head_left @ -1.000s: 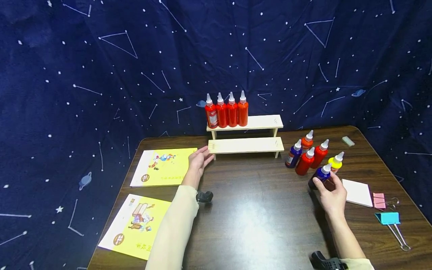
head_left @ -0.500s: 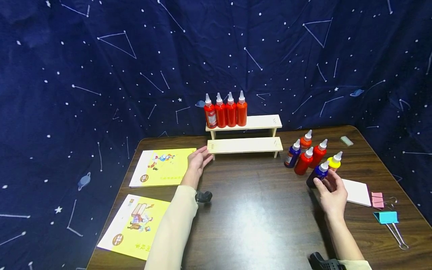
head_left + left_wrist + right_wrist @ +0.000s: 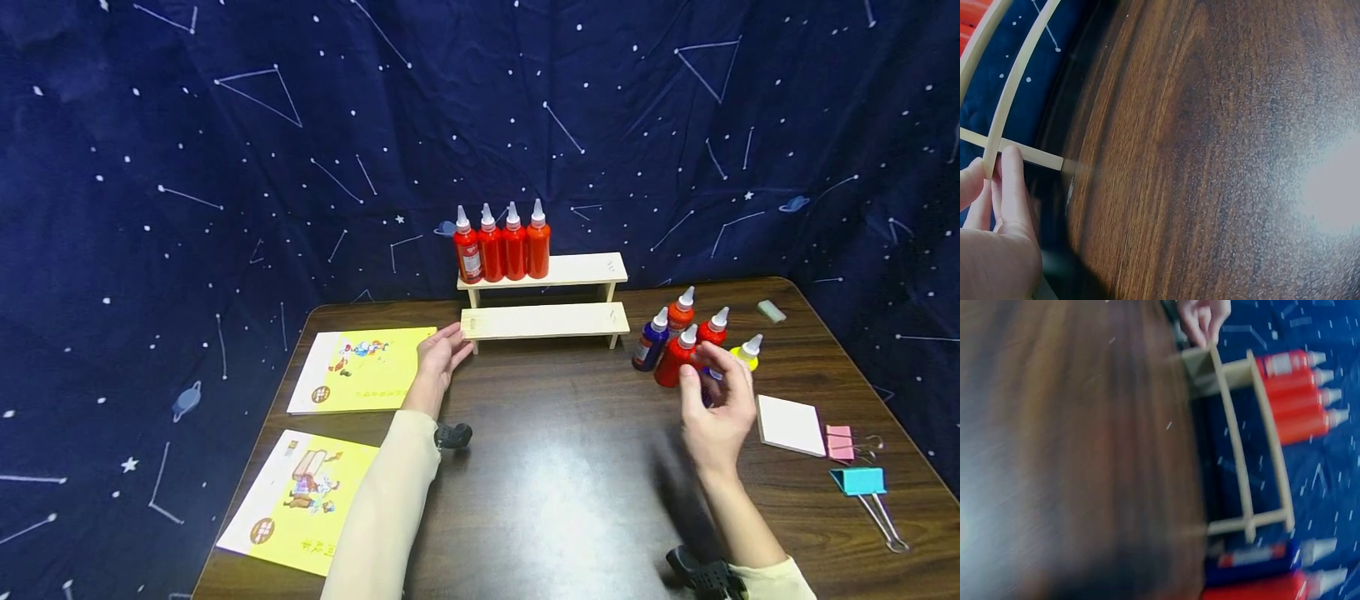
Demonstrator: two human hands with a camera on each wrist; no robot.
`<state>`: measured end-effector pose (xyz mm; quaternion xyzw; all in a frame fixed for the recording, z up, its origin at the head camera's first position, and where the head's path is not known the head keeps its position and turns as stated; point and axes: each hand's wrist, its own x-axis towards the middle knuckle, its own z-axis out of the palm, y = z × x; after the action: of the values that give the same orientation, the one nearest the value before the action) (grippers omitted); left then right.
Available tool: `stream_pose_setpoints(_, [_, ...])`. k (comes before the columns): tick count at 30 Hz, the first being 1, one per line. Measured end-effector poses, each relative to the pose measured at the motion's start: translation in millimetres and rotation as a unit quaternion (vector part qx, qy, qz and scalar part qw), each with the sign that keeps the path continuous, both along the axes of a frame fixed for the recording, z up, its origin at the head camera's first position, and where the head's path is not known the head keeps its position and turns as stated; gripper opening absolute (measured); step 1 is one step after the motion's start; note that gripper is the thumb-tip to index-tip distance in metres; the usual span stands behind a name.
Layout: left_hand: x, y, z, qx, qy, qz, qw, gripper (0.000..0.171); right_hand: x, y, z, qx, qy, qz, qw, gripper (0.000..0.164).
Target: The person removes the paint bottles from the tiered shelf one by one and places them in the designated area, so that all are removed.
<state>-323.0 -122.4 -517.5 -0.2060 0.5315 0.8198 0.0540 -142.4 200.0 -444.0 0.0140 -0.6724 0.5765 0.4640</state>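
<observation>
My left hand [image 3: 441, 360] pinches the left end of the lower step of a two-step wooden display stand [image 3: 546, 321], thumb above and fingers below, as the left wrist view shows. Several red and orange-red paint bottles [image 3: 491, 253] with white nozzles stand in a row on the upper step's left half. My right hand [image 3: 718, 417] hovers, fingers curved and apart, in front of a group of paint bottles at the right. A red bottle [image 3: 676, 358] is nearest its fingertips. A dark blue bottle is mostly hidden behind this hand; another blue bottle [image 3: 650, 340] stands at the group's left.
Two yellow picture books [image 3: 367, 375] lie at the left. On the right are a white paper pad [image 3: 791, 426], a pink binder clip [image 3: 840, 442], a turquoise binder clip [image 3: 859, 481] and a pale eraser-like block [image 3: 771, 312]. A starry dark blue cloth hangs behind the table.
My right hand has let go of the front blue bottle and moved slightly left and up toward the red one. My left hand stays on the stand.
</observation>
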Motion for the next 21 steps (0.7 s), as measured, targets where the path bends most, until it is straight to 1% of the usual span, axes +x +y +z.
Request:
stream_pose_setpoints(2, [-0.4, 0, -0.5, 0.0, 0.001, -0.001, 1.0, 0.035, -12.7, -10, 7.7, 0.029, -0.024, 0.047, 0.998, 0.036])
stream_pose_setpoints(4, [-0.4, 1, -0.8, -0.001, 0.003, 0.003, 1.0, 0.035, -32.4, -18, 8.6, 0.058, -0.058, 0.094, 0.992, 0.04])
stream_pose_setpoints(6, [-0.3, 2, -1.4, -0.003, 0.005, 0.006, 1.0, 0.034, -57.0, -25, 6.2, 0.085, -0.098, 0.135, 0.982, 0.044])
stream_pose_setpoints(9, [0.3, 2, -1.9, -0.005, 0.004, 0.005, 1.0, 0.034, -96.7, -36, 1.5, 0.115, -0.156, 0.172, 0.966, 0.049])
stream_pose_setpoints(12, [1.0, 3, -2.6, -0.008, -0.001, 0.001, 1.0, 0.034, -130.9, -48, 4.0, 0.145, -0.203, 0.193, 0.949, 0.054])
stream_pose_setpoints(16, [1.0, 3, -2.5, -0.007, 0.0, 0.004, 1.0, 0.033, -169.8, -61, 11.9, 0.183, -0.24, 0.203, 0.931, 0.062])
stream_pose_setpoints(18, [0.6, 2, -1.9, -0.007, 0.002, 0.006, 1.0, 0.033, -186.1, -66, 17.0, 0.181, -0.252, 0.212, 0.927, 0.067])
stream_pose_setpoints(21, [0.3, 1, 0.2, -0.009, 0.002, 0.006, 0.9999, 0.033, -203.4, -72, 25.5, 0.162, -0.275, 0.227, 0.92, 0.071])
